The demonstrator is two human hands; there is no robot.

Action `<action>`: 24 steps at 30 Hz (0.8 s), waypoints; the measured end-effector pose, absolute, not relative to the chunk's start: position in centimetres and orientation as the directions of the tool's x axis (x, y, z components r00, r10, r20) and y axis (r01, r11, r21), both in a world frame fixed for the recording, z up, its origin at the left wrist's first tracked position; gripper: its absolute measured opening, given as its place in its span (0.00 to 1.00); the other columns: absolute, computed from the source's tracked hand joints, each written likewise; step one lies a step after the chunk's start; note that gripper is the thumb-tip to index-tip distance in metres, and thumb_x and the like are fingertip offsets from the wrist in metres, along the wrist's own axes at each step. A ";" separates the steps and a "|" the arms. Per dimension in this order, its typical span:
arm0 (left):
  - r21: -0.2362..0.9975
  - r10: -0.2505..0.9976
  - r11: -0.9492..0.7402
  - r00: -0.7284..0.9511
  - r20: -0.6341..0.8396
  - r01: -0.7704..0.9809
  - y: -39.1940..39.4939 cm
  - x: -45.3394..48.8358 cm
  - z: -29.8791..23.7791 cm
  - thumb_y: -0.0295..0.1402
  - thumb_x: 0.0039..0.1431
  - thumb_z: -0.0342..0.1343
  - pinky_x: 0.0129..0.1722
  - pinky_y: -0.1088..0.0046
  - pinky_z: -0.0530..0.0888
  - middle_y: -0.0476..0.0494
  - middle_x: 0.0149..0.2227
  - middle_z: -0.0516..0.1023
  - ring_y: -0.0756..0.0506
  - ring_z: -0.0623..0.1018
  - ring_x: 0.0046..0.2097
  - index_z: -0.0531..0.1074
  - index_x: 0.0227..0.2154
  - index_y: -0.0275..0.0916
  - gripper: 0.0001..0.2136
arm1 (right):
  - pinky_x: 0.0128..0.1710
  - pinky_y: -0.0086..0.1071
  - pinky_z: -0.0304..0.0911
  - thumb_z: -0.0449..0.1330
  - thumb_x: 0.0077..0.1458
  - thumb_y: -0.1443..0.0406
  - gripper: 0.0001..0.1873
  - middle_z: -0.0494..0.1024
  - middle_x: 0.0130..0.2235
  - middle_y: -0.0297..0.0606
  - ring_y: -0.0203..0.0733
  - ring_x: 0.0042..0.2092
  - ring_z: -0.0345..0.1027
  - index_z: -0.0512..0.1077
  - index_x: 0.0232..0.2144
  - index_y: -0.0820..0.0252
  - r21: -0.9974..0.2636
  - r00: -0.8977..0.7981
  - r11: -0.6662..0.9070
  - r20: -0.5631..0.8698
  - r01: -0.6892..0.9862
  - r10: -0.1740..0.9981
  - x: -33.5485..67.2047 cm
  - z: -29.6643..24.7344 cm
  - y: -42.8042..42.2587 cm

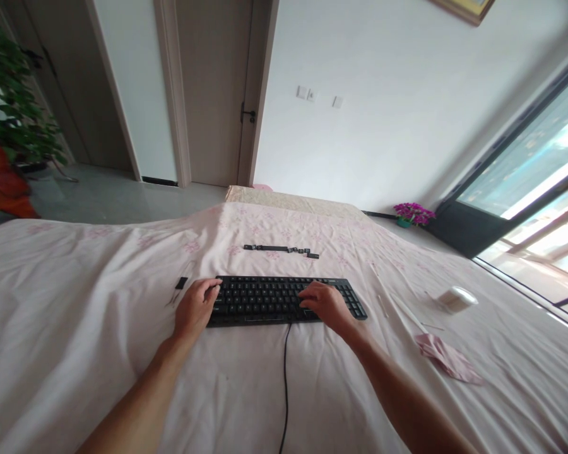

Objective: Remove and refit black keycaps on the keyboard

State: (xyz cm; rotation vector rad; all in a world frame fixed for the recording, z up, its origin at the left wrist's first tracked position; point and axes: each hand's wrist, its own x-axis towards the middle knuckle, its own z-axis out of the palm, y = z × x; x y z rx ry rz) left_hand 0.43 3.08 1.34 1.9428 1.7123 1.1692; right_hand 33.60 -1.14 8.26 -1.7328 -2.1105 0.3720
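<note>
A black keyboard [260, 296] lies flat on the bed, and the wide slot along its front edge has no space bar in it. My left hand [199, 302] grips the keyboard's left end, thumb and fingers closed at the upper corner. Over the keys right of the middle, my right hand [324, 301] has its fingers bent and drawn together; anything small between the fingertips is hidden. Behind the keyboard, a row of loose black keycaps [274, 248] includes one long bar. A small black piece with thin wires [182, 282] rests beside my left hand.
The keyboard's cable [286, 378] runs toward me over the pink flowered sheet [236, 391]. To the right are a round tub [458, 299], thin swab-like sticks [433, 326] and a crumpled pink cloth [447, 359]. Folds ripple through the sheet.
</note>
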 end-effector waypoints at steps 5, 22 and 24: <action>0.685 0.927 -0.252 -0.032 0.373 0.683 3.0 0.4 1.4 0.37 0.60 0.46 0.52 0.67 0.68 0.46 0.45 0.76 0.44 0.74 0.48 0.74 0.41 0.43 0.13 | 0.39 0.28 0.59 0.57 0.55 0.63 0.10 0.77 0.37 0.32 0.39 0.39 0.70 0.79 0.36 0.50 -0.326 -0.201 0.230 0.123 0.917 0.972 32.8 7.9 -2.6; 0.687 0.933 -0.233 -0.042 0.358 0.688 2.9 0.5 1.7 0.37 0.59 0.46 0.50 0.67 0.69 0.46 0.45 0.76 0.44 0.74 0.48 0.74 0.41 0.43 0.13 | 0.34 0.28 0.55 0.56 0.58 0.64 0.09 0.75 0.34 0.33 0.38 0.39 0.68 0.78 0.33 0.51 -0.139 -0.276 0.286 0.083 0.948 0.958 32.3 8.0 -2.4; 0.688 0.933 -0.232 -0.043 0.357 0.687 2.8 0.5 1.8 0.37 0.59 0.46 0.50 0.67 0.69 0.46 0.45 0.76 0.44 0.74 0.48 0.74 0.41 0.43 0.13 | 0.33 0.28 0.54 0.55 0.59 0.63 0.10 0.75 0.33 0.33 0.38 0.38 0.68 0.78 0.33 0.52 -0.133 -0.282 0.291 0.083 0.947 0.956 32.3 7.8 -2.5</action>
